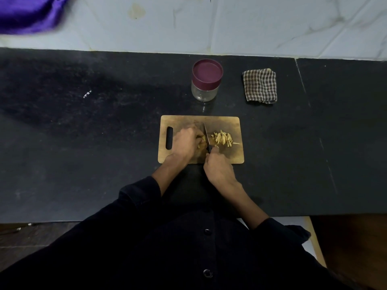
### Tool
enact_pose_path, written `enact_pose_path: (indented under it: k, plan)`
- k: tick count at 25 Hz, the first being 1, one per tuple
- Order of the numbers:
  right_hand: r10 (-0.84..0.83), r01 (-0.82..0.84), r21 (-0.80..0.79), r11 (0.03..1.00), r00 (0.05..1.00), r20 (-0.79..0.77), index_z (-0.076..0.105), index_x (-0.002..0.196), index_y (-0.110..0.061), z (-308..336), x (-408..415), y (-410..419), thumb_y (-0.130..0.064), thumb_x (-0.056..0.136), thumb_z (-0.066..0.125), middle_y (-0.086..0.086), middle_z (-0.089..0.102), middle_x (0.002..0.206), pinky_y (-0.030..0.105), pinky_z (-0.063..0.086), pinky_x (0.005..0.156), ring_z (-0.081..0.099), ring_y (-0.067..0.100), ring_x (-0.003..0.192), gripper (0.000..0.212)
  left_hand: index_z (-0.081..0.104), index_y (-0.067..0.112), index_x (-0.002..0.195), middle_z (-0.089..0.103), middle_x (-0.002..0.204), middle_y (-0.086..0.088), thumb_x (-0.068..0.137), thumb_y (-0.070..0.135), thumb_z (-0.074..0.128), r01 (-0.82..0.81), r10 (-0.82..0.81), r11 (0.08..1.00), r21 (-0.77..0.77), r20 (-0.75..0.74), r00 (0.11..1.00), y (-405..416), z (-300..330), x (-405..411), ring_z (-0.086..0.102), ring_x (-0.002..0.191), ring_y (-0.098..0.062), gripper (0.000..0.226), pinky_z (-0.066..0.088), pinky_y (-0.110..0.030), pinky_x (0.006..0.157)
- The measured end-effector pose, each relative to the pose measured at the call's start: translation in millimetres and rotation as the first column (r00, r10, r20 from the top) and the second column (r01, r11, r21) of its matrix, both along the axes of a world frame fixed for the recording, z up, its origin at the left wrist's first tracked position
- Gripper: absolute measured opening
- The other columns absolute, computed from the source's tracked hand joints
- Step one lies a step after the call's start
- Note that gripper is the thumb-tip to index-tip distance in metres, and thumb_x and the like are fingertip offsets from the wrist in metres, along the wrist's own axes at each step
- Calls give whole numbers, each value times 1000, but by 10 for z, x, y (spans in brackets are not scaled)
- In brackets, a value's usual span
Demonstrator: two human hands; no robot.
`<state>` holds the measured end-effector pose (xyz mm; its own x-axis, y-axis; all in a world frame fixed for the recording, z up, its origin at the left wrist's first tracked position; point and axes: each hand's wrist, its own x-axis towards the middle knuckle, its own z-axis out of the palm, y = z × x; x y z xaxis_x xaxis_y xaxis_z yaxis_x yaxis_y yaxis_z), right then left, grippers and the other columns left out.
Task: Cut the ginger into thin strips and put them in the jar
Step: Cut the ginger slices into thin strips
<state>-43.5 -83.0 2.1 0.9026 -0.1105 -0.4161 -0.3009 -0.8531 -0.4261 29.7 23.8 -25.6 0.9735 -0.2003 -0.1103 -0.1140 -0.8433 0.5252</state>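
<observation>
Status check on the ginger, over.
Left hand pins uncut ginger; right hand grips black-handled knife. Cut strips on wooden board. Maroon-lidded glass jar shut.

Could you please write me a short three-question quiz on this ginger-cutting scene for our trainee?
1. True or false: the jar has its maroon lid on.
2. Which hand holds the knife? A) the left hand B) the right hand C) neither
3. Fill in: the pile of cut ginger strips lies on the cutting board, on the ____ side of the blade.

Key:
1. True; the lid sits on the jar, which stands behind the board, beside the checked cloth.
2. B; the left hand steadies the uncut ginger.
3. Right.
</observation>
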Motion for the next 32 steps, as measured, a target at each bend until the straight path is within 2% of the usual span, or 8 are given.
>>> enact_pose_path:
  k: [8, 12, 15, 19, 22, 27, 32]
  plan:
    - [-27, 26, -14, 1000, 996, -79, 45, 121, -3, 6, -22, 45, -17, 102, 40, 20, 64, 114, 42, 46, 79, 62, 36, 105, 24, 72, 19, 105, 65, 113, 2, 87, 17, 67, -11, 11, 1000, -6, -5, 1000, -2, -24, 8, 63, 101, -16, 19, 54, -36, 84]
    - [4, -2, 14, 1000, 993, -122, 44, 116, -4, -17, -252, -26, -20, 105, 35, 21, 62, 115, 41, 42, 77, 60, 38, 106, 22, 72, 18, 104, 65, 114, 3, 86, 18, 69, -10, 9, 999, -42, -8, 1000, -2, -3, 4, 62, 102, -14, 19, 52, -34, 86]
    - [-52, 57, 40, 998, 993, -107, 45, 120, -4, -7, -343, -143, -24, 106, 33, 20, 62, 114, 40, 41, 76, 59, 38, 105, 27, 73, 19, 100, 66, 111, 5, 85, 20, 70, -8, 8, 999, -48, -3, 1000, 7, 0, 6, 62, 101, -13, 16, 52, -33, 85]
    - [-76, 79, 67, 995, 996, -51, 47, 116, -7, 13, -312, -168, -27, 106, 35, 15, 62, 104, 46, 51, 79, 62, 33, 94, 25, 73, 20, 100, 65, 112, 4, 84, 21, 70, -8, 8, 999, -47, -11, 1000, 9, -28, 5, 62, 100, -14, 16, 53, -36, 85]
    - [-43, 46, 85, 995, 999, -29, 46, 111, -10, 34, -237, -101, -28, 105, 36, 8, 59, 96, 44, 52, 76, 62, 29, 89, 21, 72, 20, 104, 65, 114, 2, 85, 21, 70, -1, 1, 1000, -25, -11, 1000, 6, -23, 6, 63, 102, -16, 19, 53, -38, 85]
    - [-19, 20, 72, 997, 1000, -22, 45, 108, -11, 44, -136, -30, -28, 105, 36, 13, 63, 96, 52, 56, 74, 65, 32, 83, 20, 71, 21, 106, 65, 114, 3, 86, 21, 69, -2, 2, 1000, -3, -4, 1000, 13, -10, 7, 62, 102, -16, 20, 52, -35, 85]
    - [-14, 16, 52, 999, 999, -37, 45, 107, -10, 26, -98, -18, -27, 105, 38, 13, 64, 94, 50, 58, 71, 67, 30, 79, 19, 71, 19, 106, 64, 116, 2, 87, 19, 67, 5, -5, 1000, -8, -3, 1000, 11, 7, 9, 62, 103, -17, 20, 52, -36, 86]
